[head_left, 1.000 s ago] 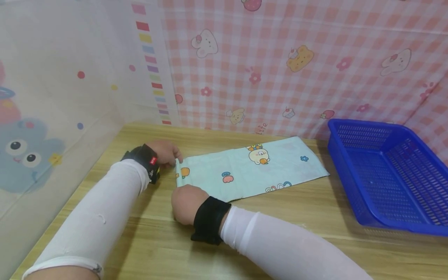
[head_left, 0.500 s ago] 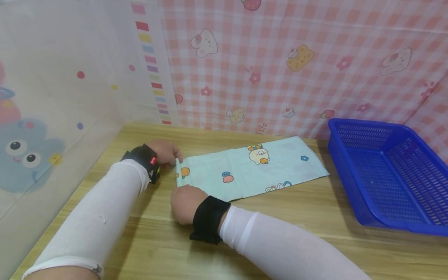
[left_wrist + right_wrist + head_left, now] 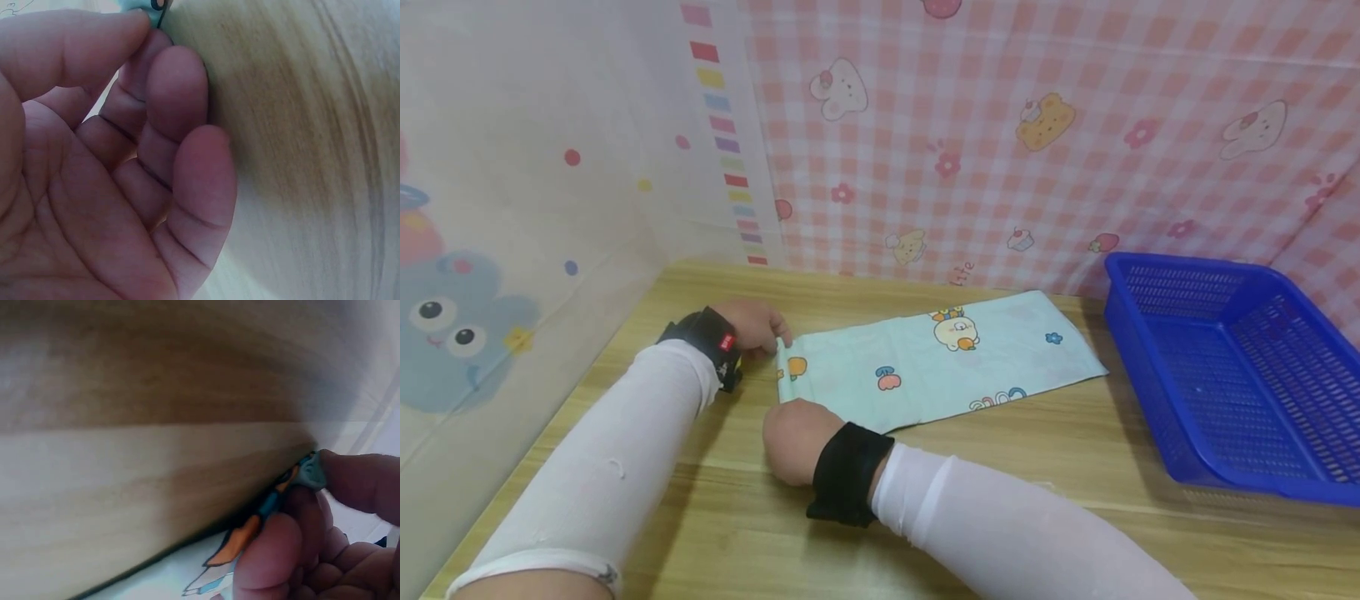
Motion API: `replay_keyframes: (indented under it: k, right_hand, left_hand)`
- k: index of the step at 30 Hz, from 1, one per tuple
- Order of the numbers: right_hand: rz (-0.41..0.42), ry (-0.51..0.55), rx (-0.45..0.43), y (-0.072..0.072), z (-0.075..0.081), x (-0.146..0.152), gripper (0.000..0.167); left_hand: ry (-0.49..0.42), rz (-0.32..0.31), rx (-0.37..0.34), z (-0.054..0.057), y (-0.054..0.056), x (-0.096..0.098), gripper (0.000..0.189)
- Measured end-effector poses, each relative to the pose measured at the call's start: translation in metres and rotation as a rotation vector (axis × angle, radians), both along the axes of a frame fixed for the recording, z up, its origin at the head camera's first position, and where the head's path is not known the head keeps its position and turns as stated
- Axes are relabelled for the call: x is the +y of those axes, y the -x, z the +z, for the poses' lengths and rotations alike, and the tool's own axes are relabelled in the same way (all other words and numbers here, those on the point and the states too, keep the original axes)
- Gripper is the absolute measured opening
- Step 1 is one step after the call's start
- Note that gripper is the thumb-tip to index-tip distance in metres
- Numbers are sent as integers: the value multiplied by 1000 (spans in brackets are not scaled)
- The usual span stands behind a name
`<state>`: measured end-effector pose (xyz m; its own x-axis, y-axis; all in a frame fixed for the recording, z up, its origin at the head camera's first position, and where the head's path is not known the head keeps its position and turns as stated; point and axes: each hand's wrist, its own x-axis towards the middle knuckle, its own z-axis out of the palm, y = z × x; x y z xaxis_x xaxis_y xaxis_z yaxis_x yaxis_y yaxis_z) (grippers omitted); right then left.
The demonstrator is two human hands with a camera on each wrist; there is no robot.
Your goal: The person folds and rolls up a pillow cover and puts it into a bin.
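A mint-green cloth (image 3: 925,371) printed with cartoon animals, fruit and flowers lies on the table as a long folded strip. Its left end is turned over into a narrow roll. At the far corner of that end, my left hand (image 3: 754,323) pinches the cloth between thumb and forefinger; the left wrist view shows only a scrap of the cloth (image 3: 147,7) at the fingertips. My right hand (image 3: 801,440) holds the near corner of the same end, its fingers hidden from the head view. In the right wrist view, thumb and fingers pinch the small rolled edge (image 3: 310,474).
A blue perforated plastic basket (image 3: 1206,333) stands on the wooden table (image 3: 737,517) at the right, just beyond the cloth's right end. A pink checked curtain (image 3: 1000,192) hangs behind, and a pale printed sheet (image 3: 550,217) borders the left side.
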<state>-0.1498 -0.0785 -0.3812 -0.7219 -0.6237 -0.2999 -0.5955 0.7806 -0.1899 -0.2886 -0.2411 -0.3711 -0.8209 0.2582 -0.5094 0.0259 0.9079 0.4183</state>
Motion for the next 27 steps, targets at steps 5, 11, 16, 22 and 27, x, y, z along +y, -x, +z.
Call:
replay_keyframes:
  k: [5, 11, 16, 22, 27]
  right_hand:
    - [-39, 38, -37, 2, -1, 0, 21]
    - [-13, 61, -31, 9, -4, 4, 15]
    - [-34, 20, -54, 11, -2, 4, 8]
    - [-85, 26, -97, 9, 1, 2, 7]
    - [-74, 83, -124, 10, -2, 6, 4]
  left_hand:
    - [6, 0, 0, 2, -1, 0, 31]
    - [8, 1, 8, 1, -1, 1, 31]
    - [5, 10, 10, 0, 1, 1, 28]
    - [11, 19, 14, -2, 2, 0, 28]
    - [27, -14, 29, -6, 5, -1, 29]
